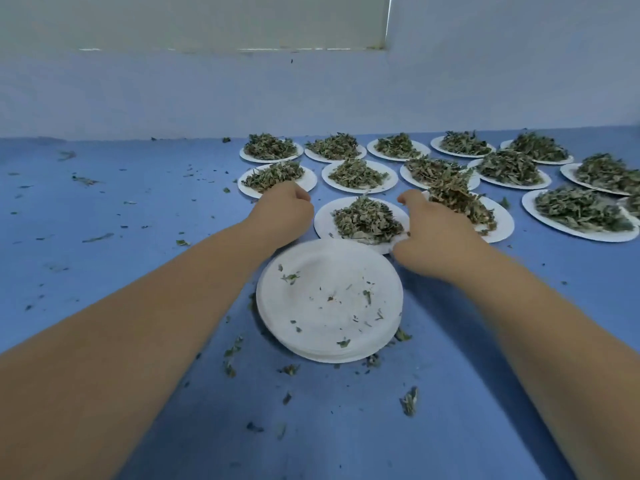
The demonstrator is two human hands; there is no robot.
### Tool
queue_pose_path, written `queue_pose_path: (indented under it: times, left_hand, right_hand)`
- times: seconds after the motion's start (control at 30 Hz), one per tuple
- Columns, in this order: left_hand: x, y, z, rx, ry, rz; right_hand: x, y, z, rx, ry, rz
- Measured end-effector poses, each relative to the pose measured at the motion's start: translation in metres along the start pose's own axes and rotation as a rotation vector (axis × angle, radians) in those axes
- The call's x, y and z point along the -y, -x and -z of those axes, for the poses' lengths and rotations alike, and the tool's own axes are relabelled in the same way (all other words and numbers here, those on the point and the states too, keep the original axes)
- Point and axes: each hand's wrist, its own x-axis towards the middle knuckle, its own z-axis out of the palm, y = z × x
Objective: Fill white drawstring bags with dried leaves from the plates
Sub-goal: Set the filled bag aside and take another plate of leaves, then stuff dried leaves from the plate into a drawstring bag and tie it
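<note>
A white paper plate (323,225) heaped with dried green leaves (365,220) lies just beyond a stack of empty white plates (329,303). My left hand (285,213) is beside the heaped plate's left rim with fingers curled; I see nothing held in it. My right hand (434,237) is at the plate's right rim, thumb raised over the plate and fingers curled at the rim's edge. It looks blurred. No drawstring bag is in view.
Several more plates of dried leaves (509,168) stand in rows on the blue table (121,209), behind and to the right. Leaf crumbs (409,400) are scattered over the table. A pale wall (207,98) closes off the far edge.
</note>
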Motion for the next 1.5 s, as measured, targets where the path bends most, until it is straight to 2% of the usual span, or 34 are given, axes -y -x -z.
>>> queue_pose_path:
  times: [0.1,0.23,0.33,0.53,0.83,1.1,1.3,1.5]
  left_hand:
    - [-0.006,-0.009,-0.009,0.017,0.051,0.032]
    - [-0.014,-0.016,-0.019,0.007,0.143,0.097]
    - [-0.017,-0.019,-0.020,-0.004,0.211,0.158]
    - [-0.021,-0.015,-0.021,-0.015,0.188,0.170]
    - [-0.030,-0.011,-0.020,-0.062,0.234,0.258]
    - [-0.030,-0.018,-0.008,-0.140,0.267,0.205]
    - [-0.031,-0.015,0.000,-0.212,0.229,0.084]
    - [-0.021,0.003,0.014,-0.263,0.261,0.069]
  right_hand:
    - [-0.001,-0.003,-0.003,0.037,0.017,-0.029]
    - [-0.008,-0.006,-0.001,-0.025,-0.043,-0.090]
    - [-0.010,-0.005,-0.002,0.006,-0.024,-0.098]
    - [-0.012,0.000,0.001,0.001,-0.037,-0.083]
    - [-0.009,0.004,0.003,-0.063,-0.255,-0.112]
    - [-0.009,0.005,0.005,-0.133,-0.447,-0.073]
    - [-0.009,0.006,0.005,-0.179,-0.458,-0.019]
    - [-0.007,0.011,0.006,-0.180,-0.473,0.031]
